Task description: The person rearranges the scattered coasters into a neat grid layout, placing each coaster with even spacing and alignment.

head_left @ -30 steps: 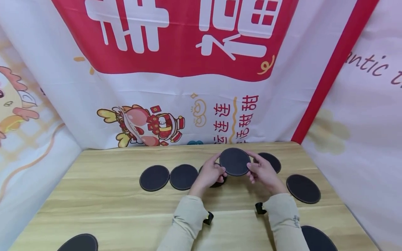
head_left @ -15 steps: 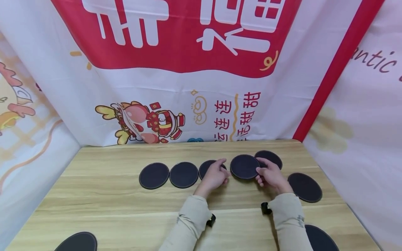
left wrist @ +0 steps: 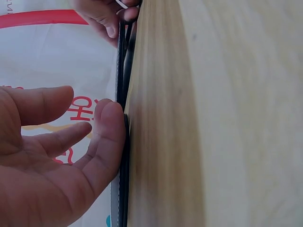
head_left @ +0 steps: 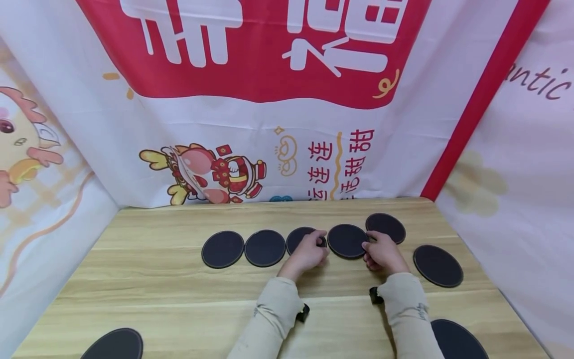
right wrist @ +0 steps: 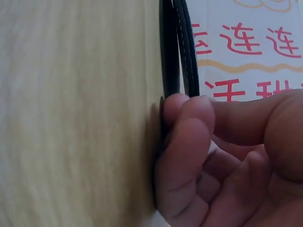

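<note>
In the head view, my right hand [head_left: 382,253] pinches the right edge of a round black coaster [head_left: 346,241]. The right wrist view shows this coaster's stitched rim [right wrist: 188,56] tilted slightly off the wood, thumb and fingertips of the right hand [right wrist: 222,156] at its edge. My left hand [head_left: 309,253], fingers relaxed and holding nothing, hovers over another black coaster [head_left: 297,238] and partly hides it. In the left wrist view, the left hand [left wrist: 61,161] has its fingertips close to that coaster's edge. Two more coasters, one [head_left: 264,248] beside the other [head_left: 222,249], continue the row leftward.
Further black coasters lie on the wooden table [head_left: 188,314]: one behind the right hand [head_left: 386,224], one at right [head_left: 438,266], one at front right [head_left: 458,340], one at front left [head_left: 115,344]. Printed cloth [head_left: 251,119] hangs behind the table and along both sides.
The coaster, earlier held up by both hands, has been lowered to the table at the row's right end. My left hand has let go of it; the right still grips its edge.
</note>
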Demonstrator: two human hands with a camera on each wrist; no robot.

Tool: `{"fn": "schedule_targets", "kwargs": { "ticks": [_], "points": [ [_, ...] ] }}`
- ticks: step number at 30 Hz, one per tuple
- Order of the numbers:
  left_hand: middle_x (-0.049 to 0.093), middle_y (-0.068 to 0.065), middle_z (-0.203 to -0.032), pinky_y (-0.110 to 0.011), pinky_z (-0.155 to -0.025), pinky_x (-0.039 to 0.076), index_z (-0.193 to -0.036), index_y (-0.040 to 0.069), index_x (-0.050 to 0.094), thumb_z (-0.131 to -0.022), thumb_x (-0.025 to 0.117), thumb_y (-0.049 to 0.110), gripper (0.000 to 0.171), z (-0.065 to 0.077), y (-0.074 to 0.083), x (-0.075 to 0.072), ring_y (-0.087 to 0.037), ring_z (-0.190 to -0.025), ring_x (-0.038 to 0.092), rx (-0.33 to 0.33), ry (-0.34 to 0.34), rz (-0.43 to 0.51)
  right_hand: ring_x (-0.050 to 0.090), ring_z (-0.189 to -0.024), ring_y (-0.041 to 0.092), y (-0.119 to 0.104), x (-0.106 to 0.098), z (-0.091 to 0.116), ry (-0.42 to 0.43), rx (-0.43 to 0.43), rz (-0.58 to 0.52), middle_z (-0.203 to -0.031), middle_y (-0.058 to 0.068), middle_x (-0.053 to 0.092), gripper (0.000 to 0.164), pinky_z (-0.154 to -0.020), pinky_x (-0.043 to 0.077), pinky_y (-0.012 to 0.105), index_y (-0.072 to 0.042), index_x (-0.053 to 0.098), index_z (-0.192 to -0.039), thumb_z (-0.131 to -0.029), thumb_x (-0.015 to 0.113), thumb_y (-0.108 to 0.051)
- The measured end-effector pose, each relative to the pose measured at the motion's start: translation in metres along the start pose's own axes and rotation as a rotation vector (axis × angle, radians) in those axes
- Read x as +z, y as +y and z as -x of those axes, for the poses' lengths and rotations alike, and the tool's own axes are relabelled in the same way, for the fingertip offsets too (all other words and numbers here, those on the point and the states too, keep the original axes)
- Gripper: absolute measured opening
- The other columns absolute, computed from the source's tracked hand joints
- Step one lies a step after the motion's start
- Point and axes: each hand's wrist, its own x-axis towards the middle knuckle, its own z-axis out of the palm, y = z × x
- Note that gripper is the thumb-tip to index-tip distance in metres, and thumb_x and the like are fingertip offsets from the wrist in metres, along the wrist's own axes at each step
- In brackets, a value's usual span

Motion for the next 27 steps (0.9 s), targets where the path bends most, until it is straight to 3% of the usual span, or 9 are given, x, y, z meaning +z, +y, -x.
{"fn": "schedule_targets", "kwargs": {
  "ticks": [6,14,20,24,27],
  "points": [
    [0.049,-0.024,-0.130,-0.036,-0.065,0.058,-0.146,0.000,0.050,-0.094,0.061,-0.003,0.053,0.003,0.003,0.001,-0.032,-0.072,0.069,0.022,-0.022,0.023,0.055,-0.046,0.016,-0.002,0.001,0.001,0.049,-0.020,0.115,-0.060,0.009,0.060,0.052,-0.045,0.051,0.032,0.007,0.035,-0.152,-0.103,0.050,-0.003],
    [0.046,-0.023,-0.137,-0.039,-0.067,0.059,-0.150,0.003,0.046,-0.098,0.060,0.000,0.054,0.007,0.004,0.000,-0.033,-0.074,0.068,0.001,-0.047,0.047,0.054,-0.048,0.015,-0.002,0.002,0.004,0.021,-0.029,0.084,-0.063,0.010,0.060,0.051,-0.046,0.050,0.031,0.008,0.034,-0.152,-0.103,0.046,0.001],
    [0.043,-0.022,-0.143,-0.043,-0.071,0.059,-0.152,0.006,0.043,-0.099,0.058,0.000,0.056,0.012,0.008,-0.002,-0.034,-0.079,0.067,-0.002,-0.074,0.082,0.055,-0.048,0.016,-0.003,0.004,0.003,0.007,-0.042,0.120,-0.063,0.010,0.062,0.053,-0.047,0.052,0.032,0.009,0.031,-0.153,-0.103,0.046,0.000],
    [0.045,-0.018,-0.147,-0.046,-0.073,0.058,-0.152,0.009,0.044,-0.099,0.059,0.004,0.055,0.021,0.022,-0.012,-0.035,-0.086,0.067,0.052,-0.091,0.104,0.057,-0.046,0.017,-0.013,0.003,0.008,0.007,-0.075,0.170,-0.059,0.010,0.061,0.054,-0.046,0.051,0.033,0.010,0.032,-0.152,-0.102,0.048,-0.003],
    [0.050,-0.014,-0.145,-0.042,-0.074,0.058,-0.150,0.011,0.048,-0.100,0.058,0.006,0.051,0.033,0.038,-0.025,-0.029,-0.089,0.068,0.129,-0.086,0.093,0.058,-0.048,0.018,-0.024,0.002,0.015,0.011,-0.106,0.214,-0.061,0.010,0.061,0.052,-0.047,0.049,0.033,0.009,0.034,-0.151,-0.103,0.048,-0.005]
  ]
}}
